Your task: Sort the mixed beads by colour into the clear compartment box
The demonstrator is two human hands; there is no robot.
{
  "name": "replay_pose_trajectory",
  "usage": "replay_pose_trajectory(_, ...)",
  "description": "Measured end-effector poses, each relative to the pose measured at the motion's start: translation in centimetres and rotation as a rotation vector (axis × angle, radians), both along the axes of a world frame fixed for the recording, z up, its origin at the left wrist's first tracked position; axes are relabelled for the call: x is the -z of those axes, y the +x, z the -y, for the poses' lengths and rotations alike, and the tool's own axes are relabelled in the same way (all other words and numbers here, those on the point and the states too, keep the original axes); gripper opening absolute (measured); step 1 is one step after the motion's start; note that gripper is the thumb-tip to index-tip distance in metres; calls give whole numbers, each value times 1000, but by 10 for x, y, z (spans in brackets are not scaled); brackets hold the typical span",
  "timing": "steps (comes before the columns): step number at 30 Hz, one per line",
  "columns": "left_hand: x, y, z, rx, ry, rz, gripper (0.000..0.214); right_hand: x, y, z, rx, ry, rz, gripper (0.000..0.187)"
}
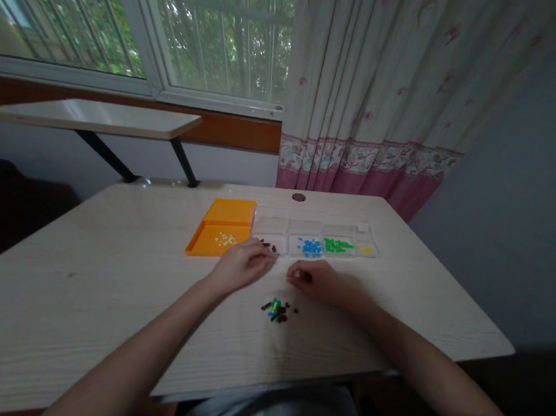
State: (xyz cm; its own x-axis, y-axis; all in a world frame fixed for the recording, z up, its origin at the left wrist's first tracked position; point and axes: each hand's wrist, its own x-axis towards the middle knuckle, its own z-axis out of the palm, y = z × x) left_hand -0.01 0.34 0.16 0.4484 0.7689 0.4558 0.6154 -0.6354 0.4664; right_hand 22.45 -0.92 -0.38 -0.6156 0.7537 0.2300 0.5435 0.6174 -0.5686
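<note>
My left hand [242, 264] reaches toward the left end of a clear compartment box [315, 236], its fingers pinched together over the section that holds dark beads. My right hand [317, 281] rests on the wooden table [100, 295] with fingers curled; what they hold, if anything, is hidden. A small pile of mixed dark, green and blue beads [278, 310] lies on the table just in front of both hands. Other sections of the box hold blue beads [310, 245], green beads [338, 245] and a few yellow ones [366, 248].
An orange tray [221, 227] with a few white beads stands left of the clear box. A cable hole [298, 197] is near the table's far edge. Behind are a white shelf [89, 115], a window and a pink-trimmed curtain [371, 79].
</note>
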Motion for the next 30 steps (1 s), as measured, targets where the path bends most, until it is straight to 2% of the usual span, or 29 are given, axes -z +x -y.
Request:
replay_pose_trajectory(2,0,6,5,121,-14,7,17,2,0,-1,36,53,-67,16)
replay_pose_trajectory(4,1,11,9,176,-8,12,17,4,1,-2,64,95,-106,17)
replay_pose_trajectory(16,0,17,16,226,37,5,15,8,-1,-2,46,80,-81,23)
replay_pose_trajectory(19,0,14,14,207,57,9,14,2,3,-4,-13,39,-48,22)
replay_pose_trajectory(23,-8,9,15,125,131,110,12,-10,12,-4,-188,-180,184,23)
replay_pose_trajectory(25,-13,8,16,93,168,159,12,-16,14,-1,-217,-250,270,27)
replay_pose_trajectory(30,-19,8,19,34,201,208,12,-20,10,5,-267,-265,303,23)
